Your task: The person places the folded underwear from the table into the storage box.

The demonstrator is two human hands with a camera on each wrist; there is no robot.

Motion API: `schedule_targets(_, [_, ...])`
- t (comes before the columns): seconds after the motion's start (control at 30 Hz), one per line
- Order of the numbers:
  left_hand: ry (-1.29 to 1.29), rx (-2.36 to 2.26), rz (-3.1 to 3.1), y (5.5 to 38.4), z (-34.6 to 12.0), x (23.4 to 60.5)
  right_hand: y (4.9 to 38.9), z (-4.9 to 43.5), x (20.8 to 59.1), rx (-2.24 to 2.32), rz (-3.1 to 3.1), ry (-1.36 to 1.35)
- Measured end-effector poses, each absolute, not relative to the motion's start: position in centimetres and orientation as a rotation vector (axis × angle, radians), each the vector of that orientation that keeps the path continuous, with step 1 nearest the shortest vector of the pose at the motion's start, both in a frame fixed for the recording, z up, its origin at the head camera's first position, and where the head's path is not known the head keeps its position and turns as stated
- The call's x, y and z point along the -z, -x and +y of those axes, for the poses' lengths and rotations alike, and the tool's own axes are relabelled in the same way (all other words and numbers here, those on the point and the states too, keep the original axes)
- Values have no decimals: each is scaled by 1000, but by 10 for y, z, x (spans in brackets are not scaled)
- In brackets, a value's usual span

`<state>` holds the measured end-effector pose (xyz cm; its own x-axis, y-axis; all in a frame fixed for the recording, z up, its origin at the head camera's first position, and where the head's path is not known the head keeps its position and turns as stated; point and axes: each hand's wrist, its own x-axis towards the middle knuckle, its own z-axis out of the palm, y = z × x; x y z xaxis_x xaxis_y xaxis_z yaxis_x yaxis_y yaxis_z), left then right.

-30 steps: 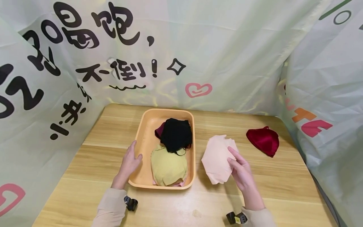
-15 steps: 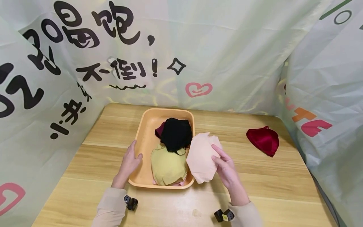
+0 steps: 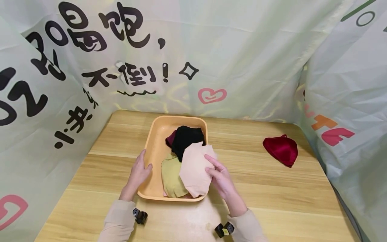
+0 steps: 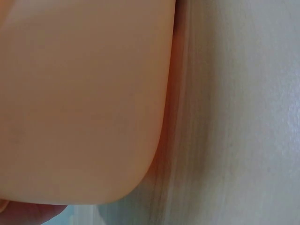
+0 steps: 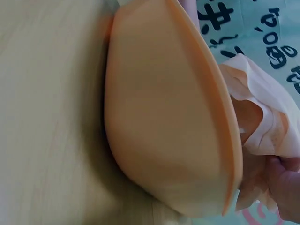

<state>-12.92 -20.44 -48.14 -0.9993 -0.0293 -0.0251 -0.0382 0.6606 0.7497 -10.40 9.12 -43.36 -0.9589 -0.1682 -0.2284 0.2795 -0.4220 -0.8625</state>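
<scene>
- Tray (image 3: 158, 137) of orange plastic, lying flat on the wooden table (image 3: 257, 193) between both hands, handy, I'd say, for one to steady while the other works above it.
- The left hand (image 3: 139, 172) has its thumb over the left rim and its fingers along the outside, a light grip that probably stops any sliding.
- The pale pink cloth (image 3: 195, 168) is held over the tray's right side, hiding parts of the black cloth (image 3: 185, 136) and yellow cloth (image 3: 172, 176); I can't tell whether it touches them.
- The right hand (image 3: 222, 179) pinches it by the right edge, thumb against fingers, seemingly leaving the rest spread.
- Inside, the pieces crowd rightward, plum cloth (image 3: 170, 138) peeking from beside the black, perhaps because that's the right hand's side.
- Red cloth (image 3: 282, 150) lies well apart on the right.
- Both forearms reach in from the near side; the right slants leftward, its wrist outside the tray's wall.
</scene>
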Motion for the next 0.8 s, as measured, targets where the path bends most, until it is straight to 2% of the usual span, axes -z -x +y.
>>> schedule_targets(0.4, [44,-1303,2858,131,-205,484,104,65,441,2340,1552,-111])
schedule_targets(0.8, [44,-1303,2858,130,-205,483,102,57,451,2150,1667,65])
